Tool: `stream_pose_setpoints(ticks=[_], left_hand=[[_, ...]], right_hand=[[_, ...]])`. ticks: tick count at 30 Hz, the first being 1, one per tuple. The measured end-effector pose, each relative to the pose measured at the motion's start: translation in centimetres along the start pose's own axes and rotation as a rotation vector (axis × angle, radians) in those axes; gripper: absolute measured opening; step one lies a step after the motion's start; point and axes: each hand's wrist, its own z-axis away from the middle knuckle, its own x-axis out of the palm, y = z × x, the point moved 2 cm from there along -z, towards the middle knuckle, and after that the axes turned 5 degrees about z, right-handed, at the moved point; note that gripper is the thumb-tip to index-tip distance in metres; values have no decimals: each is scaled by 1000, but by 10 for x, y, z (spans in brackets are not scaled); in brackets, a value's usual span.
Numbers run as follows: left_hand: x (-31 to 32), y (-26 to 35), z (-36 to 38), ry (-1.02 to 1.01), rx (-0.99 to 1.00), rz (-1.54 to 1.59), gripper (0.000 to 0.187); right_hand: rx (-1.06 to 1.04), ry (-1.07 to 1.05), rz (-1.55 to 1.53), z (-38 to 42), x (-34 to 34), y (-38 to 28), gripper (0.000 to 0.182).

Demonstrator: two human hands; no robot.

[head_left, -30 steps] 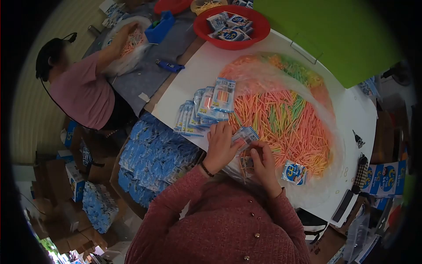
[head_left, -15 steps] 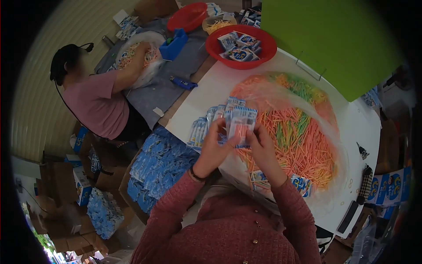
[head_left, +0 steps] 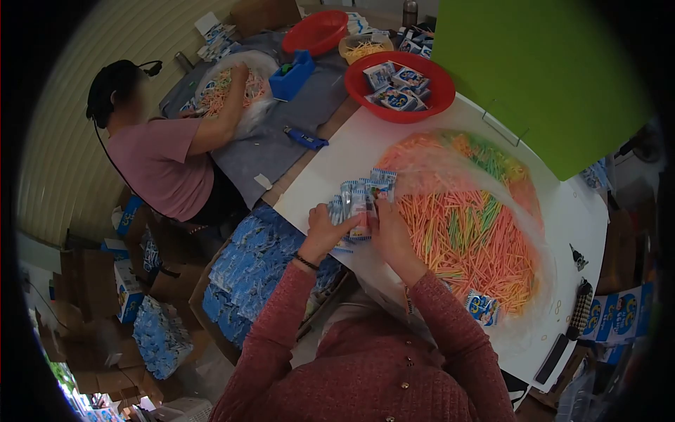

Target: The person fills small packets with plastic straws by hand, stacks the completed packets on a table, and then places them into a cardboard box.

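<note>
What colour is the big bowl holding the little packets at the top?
Red: the bowl shows plainly in the head view.

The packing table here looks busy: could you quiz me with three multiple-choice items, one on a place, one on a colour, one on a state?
1. Where is the pile of coloured sticks?
A. in a clear bag on the white table
B. in the red basin
C. on the floor

2. What colour is the basin holding small packets?
A. blue
B. red
C. green

3. What are the left hand and right hand doing?
A. resting flat
B. holding a packet together
C. both empty

Answers: A, the sticks lie in clear plastic on the table; B, its rim is red; B, both hands grip the packet.
</note>
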Motion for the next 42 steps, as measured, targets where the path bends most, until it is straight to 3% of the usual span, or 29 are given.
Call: stream_pose_setpoints(ticks=[1,2,4,7,11,13,14,16,20,22,23,25,26,28,29,31,32,34,35,37,38,39,41,42], left_hand=[[1,0,1,-40,-27,208,65],[2,0,3,-40,-29,211,65],[0,19,12,-126,-50,460,69],[4,25,11,-74,-61,667,73],[6,48,-10,-131,-262,733,84],[10,47,-23,-251,-182,588,98],[13,40,-26,-248,-174,591,98],[16,32,-27,-284,14,634,89],[8,17,4,-241,147,484,79],[10,-9,15,-155,322,431,77],[10,-17,21,-149,316,433,77],[3,-5,40,-27,575,310,82],[3,0,52,-22,572,313,82],[4,8,65,-84,372,696,91],[1,10,65,-83,374,696,91],[-6,14,67,-119,340,873,100],[-11,18,66,-113,341,872,100],[-27,34,56,-30,444,1051,106],[-32,35,44,-25,441,1053,106],[-45,37,27,-126,648,994,112],[-45,20,21,-220,485,990,114],[-45,1,16,-218,490,988,114],[-39,-30,9,-210,389,606,114],[-41,-26,11,-214,428,660,114]], right_hand=[[-40,-3,-66,2,1,3,24],[-38,-5,-63,5,2,7,24],[-84,151,-46,9,2,9,28],[-172,321,64,9,1,10,31],[-132,111,-71,5,2,20,36],[5,-6,-132,3,0,20,53],[-2,-4,-128,3,-1,17,53],[121,66,-616,4,-5,8,71],[150,-111,-620,4,-16,14,87],[45,-273,-59,7,-35,-10,93],[44,-282,-59,9,-34,-15,93],[-248,-28,271,18,-34,-29,92],[-250,-34,273,22,-25,-24,92],[-161,-181,-337,28,-5,-13,88],[-163,-181,-336,31,-1,-12,88],[-53,-377,-596,33,8,-18,91],[-57,-382,-597,31,14,-23,91],[-309,-120,-799,24,17,-36,97],[-308,-126,-800,17,19,-37,97],[-414,-71,-718,7,22,-39,102],[-417,-74,-719,7,22,-36,102],[-424,-85,-513,6,21,-28,104],[-425,-92,-100,0,21,-15,108],[-423,-85,-98,-6,21,-17,108]])
